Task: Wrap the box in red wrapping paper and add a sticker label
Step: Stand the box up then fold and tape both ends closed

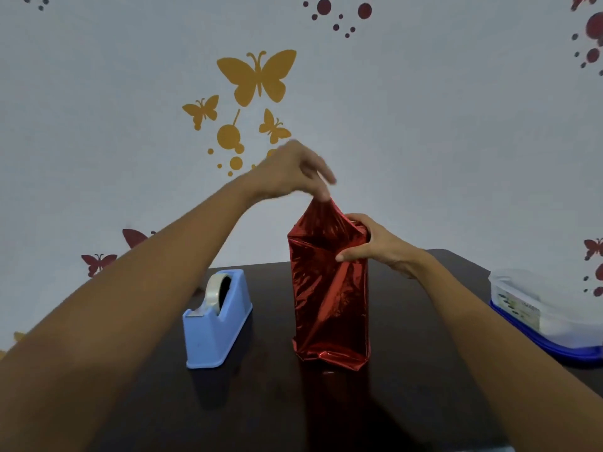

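A tall box wrapped in shiny red wrapping paper (329, 295) stands upright in the middle of the dark table (424, 370). My left hand (293, 172) is above it and pinches the loose paper at the top into a raised peak. My right hand (368, 244) grips the box's upper right corner, thumb on the near face and fingers behind. The box itself is hidden under the paper. No sticker label is visible.
A blue tape dispenser (215, 321) with a roll of clear tape stands just left of the box. A clear plastic container with a blue lid (548, 314) sits at the table's right edge. A wall with butterfly decals rises right behind the table.
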Tool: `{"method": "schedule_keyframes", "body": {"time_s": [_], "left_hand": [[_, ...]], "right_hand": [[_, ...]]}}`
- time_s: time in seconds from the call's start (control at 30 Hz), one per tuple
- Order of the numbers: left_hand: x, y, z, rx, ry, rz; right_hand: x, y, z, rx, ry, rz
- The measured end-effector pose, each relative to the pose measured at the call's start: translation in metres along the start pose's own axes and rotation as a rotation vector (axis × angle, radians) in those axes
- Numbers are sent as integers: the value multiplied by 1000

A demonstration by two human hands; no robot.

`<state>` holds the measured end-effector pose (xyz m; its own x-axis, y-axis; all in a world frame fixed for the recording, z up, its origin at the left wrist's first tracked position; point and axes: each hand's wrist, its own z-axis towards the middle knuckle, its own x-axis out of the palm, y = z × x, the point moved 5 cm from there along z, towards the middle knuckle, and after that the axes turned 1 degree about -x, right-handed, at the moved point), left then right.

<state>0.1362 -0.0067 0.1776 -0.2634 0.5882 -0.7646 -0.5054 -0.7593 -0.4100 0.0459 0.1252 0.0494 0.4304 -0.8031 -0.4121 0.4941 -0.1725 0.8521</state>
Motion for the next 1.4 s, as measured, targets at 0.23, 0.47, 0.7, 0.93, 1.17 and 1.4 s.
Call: {"method": "schedule_keyframes", "body": {"time_s": [0.23, 0.47, 0.7, 0.93, 1.17, 1.4], "left_hand": [[14, 58, -36, -193, -379, -361], [39, 63, -48, -151, -387, -461], [33, 47, -28, -134, -406, -496], [30, 42, -12, -92, -361, -435], [36, 58, 6, -175, -354, -351], [56, 84, 10, -347, -216, -327]], "right_hand": [[2, -4, 1, -46, -43, 189], [8, -1, 0, -41, -213, 275], [7, -3, 0, -24, -224, 116], [4, -1, -3, -40, -186, 89], [4, -3, 0, -42, -192, 87], [5, -3, 5, -68, -215, 105]]}}
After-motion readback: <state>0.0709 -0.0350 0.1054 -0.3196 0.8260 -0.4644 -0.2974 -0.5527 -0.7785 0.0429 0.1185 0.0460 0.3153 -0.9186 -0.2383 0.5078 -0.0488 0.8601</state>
